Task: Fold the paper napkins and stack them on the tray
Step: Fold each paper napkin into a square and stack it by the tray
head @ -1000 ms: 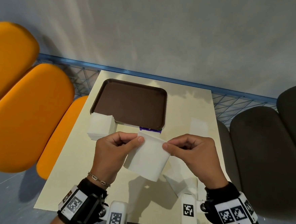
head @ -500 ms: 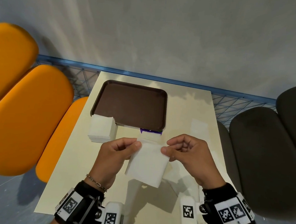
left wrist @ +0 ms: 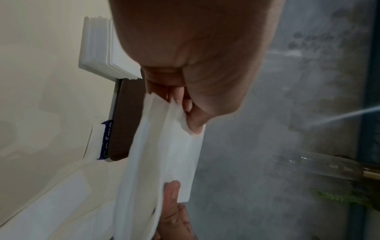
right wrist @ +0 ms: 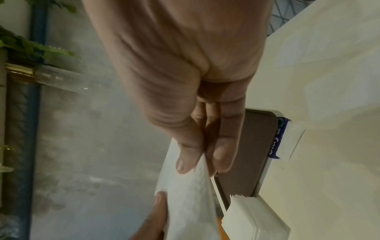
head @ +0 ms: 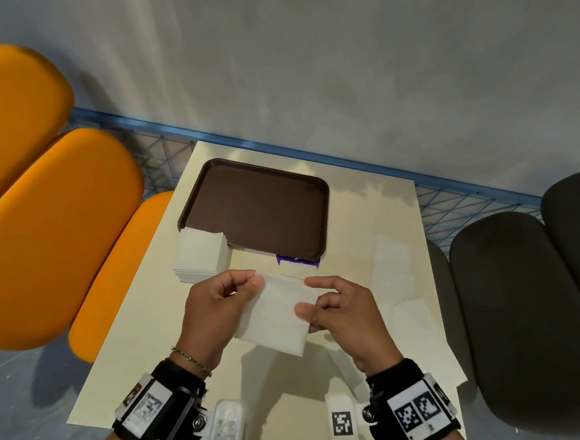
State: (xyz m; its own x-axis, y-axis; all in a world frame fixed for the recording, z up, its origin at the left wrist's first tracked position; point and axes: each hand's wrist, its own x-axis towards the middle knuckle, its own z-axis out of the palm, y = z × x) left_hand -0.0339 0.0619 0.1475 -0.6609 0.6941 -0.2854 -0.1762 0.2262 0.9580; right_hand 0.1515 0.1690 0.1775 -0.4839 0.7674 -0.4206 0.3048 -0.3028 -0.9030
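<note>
My left hand and right hand both pinch one white napkin by its edges, above the table. Brown tray holds nothing; napkin stack sits at its near-left corner.

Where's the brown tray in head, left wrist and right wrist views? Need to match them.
Head: brown tray upper centre on the table, beyond both hands.
Left wrist: brown tray centre-left, edge-on, partly behind the held napkin.
Right wrist: brown tray right of centre, past the fingers.
Shared landmark: the napkin stack at the tray's near-left corner, also seen from left wrist and right wrist.
</note>
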